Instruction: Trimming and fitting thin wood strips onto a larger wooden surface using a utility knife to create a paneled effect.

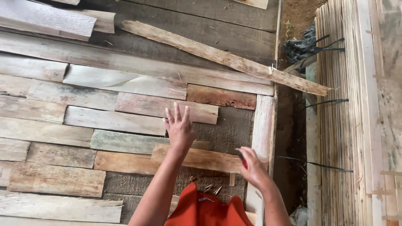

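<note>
Weathered wood is filling most of what we are seeing: short, flat boards (113, 120) in grey, pale pink and faded green are lying side by side in rough rows across a dark plank surface (226, 125), covering the left and centre of the frame. We are looking down on our left hand (180, 129), which is lying flat with its fingers spread on the boards at the centre, its grip open and closing on nothing. Just below it a brown plank (201, 159) is lying across the row, reaching toward lower right; our wrist is crossing over its left end. Our right hand (253, 167) is sitting at the plank's right end, its grip pinching a small red-handled tool (243, 161), of which we are seeing only a little, so we cannot tell what kind it is. A long rough slat (222, 56) is running diagonally from upper centre to the right edge of the surface. A pale upright beam (261, 138) is bordering the surface on the right. Beyond it bare brown earth (291, 125) is showing, with a dark crumpled sheet (301, 48) at upper right. Stacks of thin pale strips (339, 125), bound with black ties, are filling the right side. Orange cloth (201, 211) is showing at the bottom centre.
</note>
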